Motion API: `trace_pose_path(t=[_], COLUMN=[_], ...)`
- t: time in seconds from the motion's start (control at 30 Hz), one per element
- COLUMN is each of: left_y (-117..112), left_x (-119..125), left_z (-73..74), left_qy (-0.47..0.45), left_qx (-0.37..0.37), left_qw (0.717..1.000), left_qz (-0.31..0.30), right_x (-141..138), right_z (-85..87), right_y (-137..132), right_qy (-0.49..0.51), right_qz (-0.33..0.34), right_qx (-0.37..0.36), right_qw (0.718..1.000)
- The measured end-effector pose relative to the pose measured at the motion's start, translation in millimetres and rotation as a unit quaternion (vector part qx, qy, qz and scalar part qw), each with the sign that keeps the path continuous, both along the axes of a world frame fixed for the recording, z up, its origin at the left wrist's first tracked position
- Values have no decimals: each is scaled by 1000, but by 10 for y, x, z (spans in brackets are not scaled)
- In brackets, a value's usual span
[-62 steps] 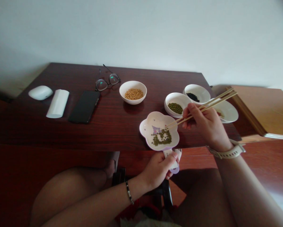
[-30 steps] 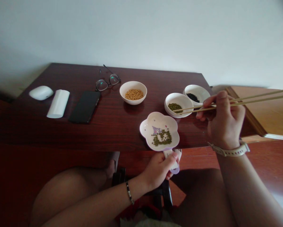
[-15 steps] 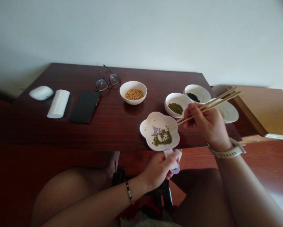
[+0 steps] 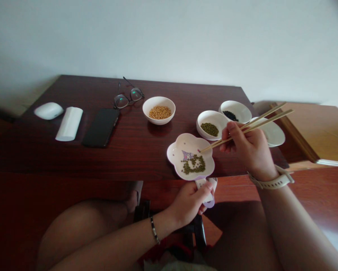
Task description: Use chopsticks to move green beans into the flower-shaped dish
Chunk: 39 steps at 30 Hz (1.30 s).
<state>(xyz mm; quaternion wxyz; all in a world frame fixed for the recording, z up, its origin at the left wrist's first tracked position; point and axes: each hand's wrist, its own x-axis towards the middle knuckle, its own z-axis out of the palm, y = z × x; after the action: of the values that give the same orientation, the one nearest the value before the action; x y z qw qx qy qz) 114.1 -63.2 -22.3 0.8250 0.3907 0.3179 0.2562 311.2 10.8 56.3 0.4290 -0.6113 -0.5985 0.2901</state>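
My left hand (image 4: 193,203) is closed round the handle of a white and lilac flower-shaped dish (image 4: 176,145), held at the table's front edge. Green beans (image 4: 195,167) lie scattered in the dish beside a printed cartoon figure. My right hand (image 4: 247,148) grips a pair of wooden chopsticks (image 4: 266,119), whose tips are close together inside the dish, just above the beans. Whether the tips pinch a bean is too small to tell. Behind the dish stands a white bowl (image 4: 202,130) of green beans. A bowl (image 4: 239,107) with black beans touches it.
Partly hidden by my right hand is another white bowl (image 4: 277,133). A bowl (image 4: 159,121) of yellow soybeans stands mid-table. Glasses (image 4: 128,98), a black phone (image 4: 101,128), a white cylinder-like case (image 4: 69,124) and a white rounded object (image 4: 48,111) lie leftward on the dark table (image 4: 140,150).
The chopstick tips have drawn together in the dish, and their rear ends have shifted slightly right. My left hand and the dish have stayed in place.
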Motion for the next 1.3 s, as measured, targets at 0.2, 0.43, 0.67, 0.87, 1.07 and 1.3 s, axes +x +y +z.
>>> trace_pose_path(t=[0.2, 0.43, 0.67, 0.87, 1.07, 1.3], left_y=[1, 3, 0, -1, -4, -4], left_x=[7, 6, -1, -4, 4, 6], left_z=[-13, -18, 11, -1, -10, -12], left_qy=[-11, -1, 4, 1, 4, -1], left_qx=[3, -6, 1, 4, 3, 1], left_qw=[1000, 1000, 1000, 1000, 1000, 1000], left_qz=[-1, 0, -3, -5, -11, -6], right_x=[-9, -23, -13, 25, 82, -39], right_z=[0, 13, 6, -9, -36, 3], right_y=[2, -2, -9, 50, 168, 53], right_qy=[4, -3, 40, 178, 165, 163], right_qz=[10, 5, -20, -119, -234, -157], right_qx=[-5, -12, -12, 55, 199, 140], right_qw=[1000, 1000, 999, 975, 937, 964])
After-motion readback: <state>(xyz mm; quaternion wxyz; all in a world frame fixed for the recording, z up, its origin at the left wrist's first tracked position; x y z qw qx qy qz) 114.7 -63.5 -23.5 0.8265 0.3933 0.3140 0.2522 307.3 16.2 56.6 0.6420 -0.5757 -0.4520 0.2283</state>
